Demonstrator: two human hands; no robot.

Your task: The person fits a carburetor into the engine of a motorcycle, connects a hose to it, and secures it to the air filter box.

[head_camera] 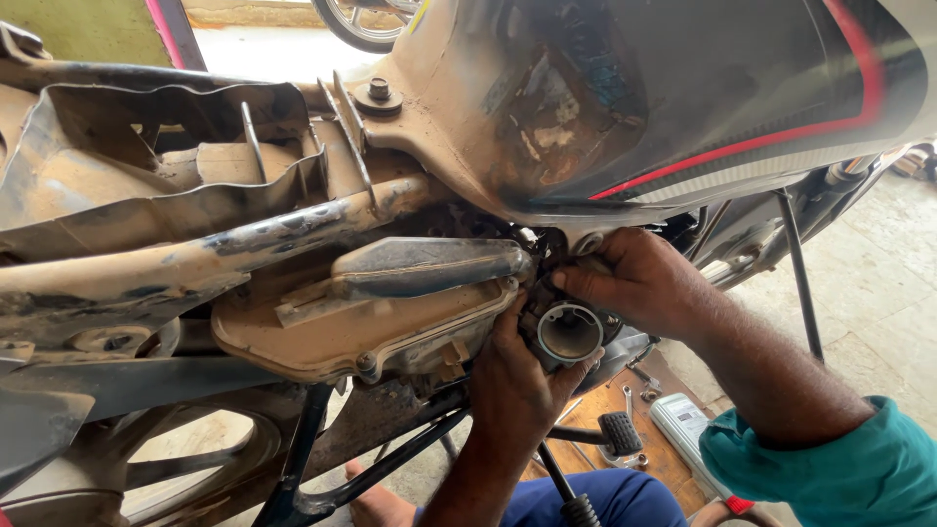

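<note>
1. The left hand (512,385) comes up from the near edge, its fingers curled around the lower left of a round-mouthed grey metal carburettor (566,332), thumb pressed against its rim
2. The right hand (639,283) reaches in from the right, wrist bent, fingers held together and laid over the top of the carburettor, the fingertips pressing where it meets the engine
3. The carburettor sits at the middle of the scene, just under the dusty black fuel tank with red stripe (683,98) and just right of the mud-caked tan plastic air-filter box (381,312)
4. The far side of the carburettor is hidden by both hands; whether it is fastened to anything cannot be told
5. The rusty, muddy motorcycle frame (195,244) runs off the left edge, and the tank is cut off at the top
6. Near and to the right, a black rubber foot peg (621,432) and a silver spanner (630,400) lie over a brown wooden board (595,410)
7. A teal sleeve (839,468) covers the right forearm, and blue trousers (586,503) show at the near edge
</note>
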